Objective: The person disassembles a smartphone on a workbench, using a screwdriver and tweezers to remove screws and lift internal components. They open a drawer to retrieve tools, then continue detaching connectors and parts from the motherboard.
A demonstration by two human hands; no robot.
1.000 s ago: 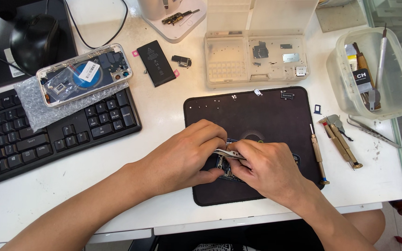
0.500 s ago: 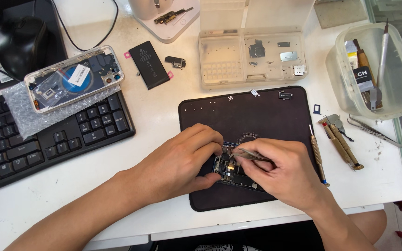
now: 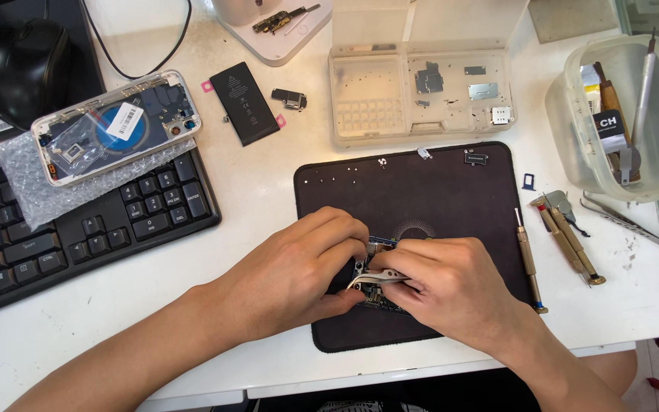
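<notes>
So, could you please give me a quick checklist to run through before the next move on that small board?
1. Left hand steadies the small circuit board: ok.
2. Right hand grips the tweezers: ok.
3. Board lies on the dark mat: ok.
4. Tweezer tips on the right part: cannot tell, fingers hide them.
5. Loose screws lie apart from the hands: ok.
6. Screwdriver beside the right hand: ok.

1. left hand [image 3: 299, 275] and right hand [image 3: 451, 290] meet over a small circuit board [image 3: 379, 294] on the dark work mat [image 3: 436, 191].
2. right hand pinches metal tweezers [image 3: 375, 279] against the board.
3. a slim screwdriver [image 3: 529, 259] lies at the mat's right edge.
4. a black keyboard [image 3: 78, 229] sits well to the left.
</notes>
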